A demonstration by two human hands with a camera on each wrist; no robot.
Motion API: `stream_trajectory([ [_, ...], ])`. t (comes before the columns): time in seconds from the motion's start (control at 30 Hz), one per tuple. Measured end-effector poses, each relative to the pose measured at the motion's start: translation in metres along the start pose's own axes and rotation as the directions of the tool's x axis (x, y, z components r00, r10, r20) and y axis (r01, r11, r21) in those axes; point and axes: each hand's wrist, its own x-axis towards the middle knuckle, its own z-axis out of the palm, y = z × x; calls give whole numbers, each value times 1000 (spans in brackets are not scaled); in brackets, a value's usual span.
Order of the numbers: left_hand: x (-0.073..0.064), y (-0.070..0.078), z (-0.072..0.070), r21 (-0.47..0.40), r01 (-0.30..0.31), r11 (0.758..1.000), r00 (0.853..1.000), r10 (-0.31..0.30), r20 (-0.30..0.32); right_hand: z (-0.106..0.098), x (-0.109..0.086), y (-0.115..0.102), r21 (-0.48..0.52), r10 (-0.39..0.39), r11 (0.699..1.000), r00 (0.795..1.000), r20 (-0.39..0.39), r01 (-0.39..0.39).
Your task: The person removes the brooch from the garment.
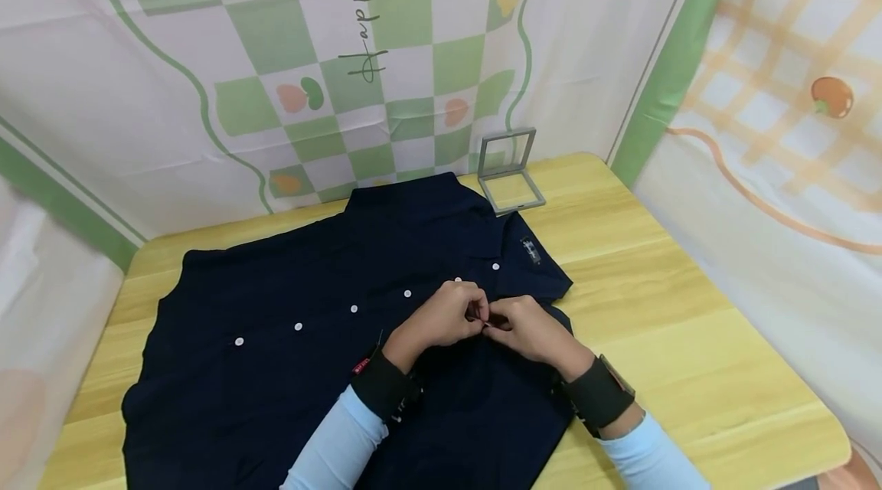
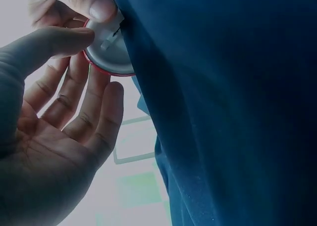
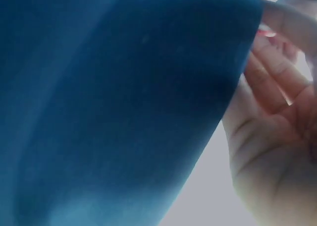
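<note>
- The left hand (image 1: 451,311) pinched a round badge (image 2: 109,52), its thumb lying across the silvery back and other fingers behind it.
- The right hand (image 1: 530,328) met it from the other side, fingers curled in and gripping at the badge's rim, right by the shirt's edge; how much cloth they held was hidden.
- The badge had a red rim and a small pin fitting on its back. It was held up between the two hands, partly covered by the fabric, with its back showing to the left wrist view.
- The dark navy shirt (image 1: 289,383) lay spread over the worktop (image 1: 689,344), its collar (image 1: 420,199) at the far side.
- A row of white buttons (image 1: 354,308) ran slantwise across it, one partly hidden just beyond the left hand.
- A dark patch (image 1: 530,250) with a pale design sat near the shirt's right edge.
- Beyond the collar, a grey hinged frame (image 1: 505,171) stood opened, one panel raised and the other flat on the worktop.
- Black bands (image 1: 599,394) circled both wrists, above light blue sleeves (image 1: 338,436).
- Behind hung a green-and-white checked curtain (image 1: 400,31) lettered "Happy".
</note>
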Motion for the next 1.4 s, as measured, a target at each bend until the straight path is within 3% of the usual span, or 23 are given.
stream_trajectory([
  [0.37, -2, 0, -9, 3, 3, 1000, 1000, -3, 7, -14, -11, 4, 45, 49, 998, 999, -17, -48],
  [0.73, -5, -4, -5, -16, -6, 1000, 1000, 6, 22, -14, -1, 15, 212, 3, 977, 992, 126, -30],
  [1.2, -7, -3, -1, 16, -37, 999, 999, 37, 31, -15, 3, 22, 239, 9, 968, 966, 258, -73],
  [1.4, -9, -1, -2, 7, -33, 999, 999, 33, 23, -15, 5, 22, 230, 7, 971, 964, 264, -70],
])
